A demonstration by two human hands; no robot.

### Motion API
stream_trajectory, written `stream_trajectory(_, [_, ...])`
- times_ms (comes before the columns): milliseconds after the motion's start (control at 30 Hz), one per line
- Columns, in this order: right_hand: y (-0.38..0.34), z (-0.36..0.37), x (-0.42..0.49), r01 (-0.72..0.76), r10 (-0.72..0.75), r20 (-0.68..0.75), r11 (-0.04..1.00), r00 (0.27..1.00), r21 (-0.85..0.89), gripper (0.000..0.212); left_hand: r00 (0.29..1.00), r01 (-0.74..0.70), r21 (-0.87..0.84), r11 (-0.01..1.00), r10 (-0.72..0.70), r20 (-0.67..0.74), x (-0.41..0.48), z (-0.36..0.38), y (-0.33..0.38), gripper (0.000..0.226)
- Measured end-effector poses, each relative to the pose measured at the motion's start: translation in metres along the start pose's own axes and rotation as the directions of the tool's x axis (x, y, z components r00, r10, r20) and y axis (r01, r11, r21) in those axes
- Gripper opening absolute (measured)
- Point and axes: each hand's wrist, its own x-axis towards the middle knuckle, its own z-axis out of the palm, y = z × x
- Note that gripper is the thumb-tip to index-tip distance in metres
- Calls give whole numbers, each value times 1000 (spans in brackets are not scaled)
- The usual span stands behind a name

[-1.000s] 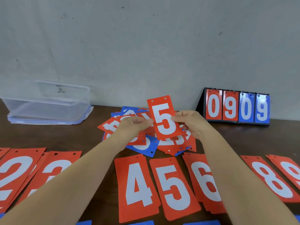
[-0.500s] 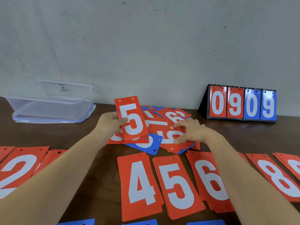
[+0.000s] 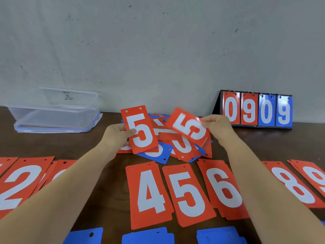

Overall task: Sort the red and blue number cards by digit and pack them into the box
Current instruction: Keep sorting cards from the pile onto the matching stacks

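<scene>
left hand (image 3: 116, 138) pinches a red 5 card (image 3: 141, 129) by its side edge, right hand (image 3: 218, 126) pinches a second red 5 (image 3: 189, 127) by its end, both over the unsorted pile (image 3: 184, 147) near the bench (image 3: 246, 147) back edge. Cards look thin, light, probably slick: grip the edges.

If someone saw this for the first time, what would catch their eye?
Two red 5 cards held up at centre: the left hand grips the upright red 5 card, the right hand pinches the tilted red 5 card, over the mixed pile. Nearer lie the red 4 stack, red 5 stack and red 6 stack; the flip scoreboard reading 0909 stands back right.
</scene>
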Motion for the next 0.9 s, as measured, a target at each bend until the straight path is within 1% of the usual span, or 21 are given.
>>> stream_trajectory(33, [-6,-2,-3,-53,56,-15,989,998,138,13,1000,-3,-3,1000,3,0,-1,0,0,44])
stream_trajectory(67, [-10,-1,-4,-105,107,2,966,994,235,11,1000,-6,-4,1000,6,3,-3,1,1,44])
stream_trajectory(100, [-13,2,-5,-139,132,42,948,990,286,8,1000,-12,-7,1000,12,8,-4,3,1,43])
stream_trajectory(133, [-16,7,-6,-160,141,87,942,986,294,5,1000,-17,-14,1000,17,16,-5,5,2,41])
stream_trajectory(200, [-24,21,-13,-160,122,166,958,979,239,8,999,-30,-41,999,31,38,-7,9,4,32])
stream_trajectory(267, [-29,38,-20,-139,88,223,965,971,224,12,996,-43,-77,996,49,70,-10,13,7,23])
stream_trajectory(333, [-34,56,-27,-106,51,274,976,960,190,9,993,-49,-129,990,62,101,-12,17,10,18])
stream_trajectory(400, [-38,68,-31,-29,-2,332,996,943,88,10,993,-48,-173,984,65,96,-10,17,11,24])
stream_trajectory(433, [-40,71,-31,5,-29,373,998,928,64,10,995,-47,-179,983,62,78,-8,14,11,28])
stream_trajectory(500, [-42,72,-28,54,-82,413,995,907,78,7,998,-42,-168,985,48,30,-2,1,8,32])
stream_trajectory(533, [-40,69,-23,82,-105,392,994,914,75,6,999,-39,-173,984,41,6,0,-8,6,32])
stream_trajectory(567, [-37,66,-17,117,-121,347,993,930,31,9,999,-36,-192,981,33,-23,5,-18,2,31])
stream_trajectory(633, [-24,62,4,181,-122,277,963,953,-200,32,996,-23,-212,977,5,-85,10,-37,-5,30])
stream_trajectory(700, [-11,67,19,247,-103,327,865,939,-437,60,993,6,-194,981,-29,-116,12,-49,-13,36])
stream_trajectory(767, [-2,77,30,310,-74,402,766,913,-563,77,993,21,-196,980,-44,-113,11,-55,-19,40])
stream_trajectory(833, [-2,84,37,369,-58,446,661,893,-653,83,993,34,-197,980,-55,-103,9,-59,-20,42])
stream_trajectory(900, [-7,87,41,404,-52,464,581,884,-706,80,992,45,-197,979,-67,-107,7,-60,-18,40])
